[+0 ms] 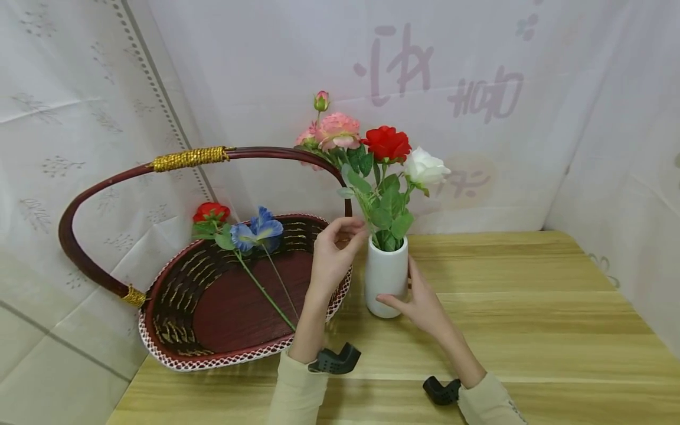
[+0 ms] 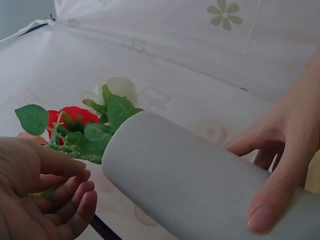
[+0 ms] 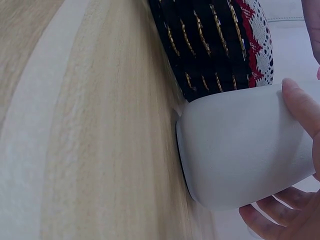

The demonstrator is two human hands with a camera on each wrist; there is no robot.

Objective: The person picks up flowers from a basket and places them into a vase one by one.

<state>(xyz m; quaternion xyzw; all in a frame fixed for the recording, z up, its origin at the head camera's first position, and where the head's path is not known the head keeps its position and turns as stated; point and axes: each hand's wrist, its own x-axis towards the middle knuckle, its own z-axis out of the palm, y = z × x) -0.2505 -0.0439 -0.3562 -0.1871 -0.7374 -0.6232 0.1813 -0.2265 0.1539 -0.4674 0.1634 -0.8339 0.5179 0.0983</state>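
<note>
A white vase [image 1: 386,283] stands upright on the table, holding pink flowers [image 1: 338,131], a red rose [image 1: 387,143] and a white rose [image 1: 425,166] with green leaves. My right hand [image 1: 419,298] grips the vase low on its right side, thumb across the front and fingers behind, as the right wrist view also shows on the vase wall [image 3: 245,145]. Beside the vase's rim, my left hand [image 1: 334,251] hovers with loosely bent fingers close to the leaves. In the left wrist view its fingertips [image 2: 86,197] are apart from the vase, with nothing visible between them.
Left of the vase sits a dark red woven basket [image 1: 244,295] with a tall arched handle [image 1: 292,153]. Another red rose [image 1: 211,212] and a blue flower [image 1: 258,230] lie across it. Wood-patterned table [image 1: 531,330] extends rightward; a printed white curtain [image 1: 478,59] hangs behind.
</note>
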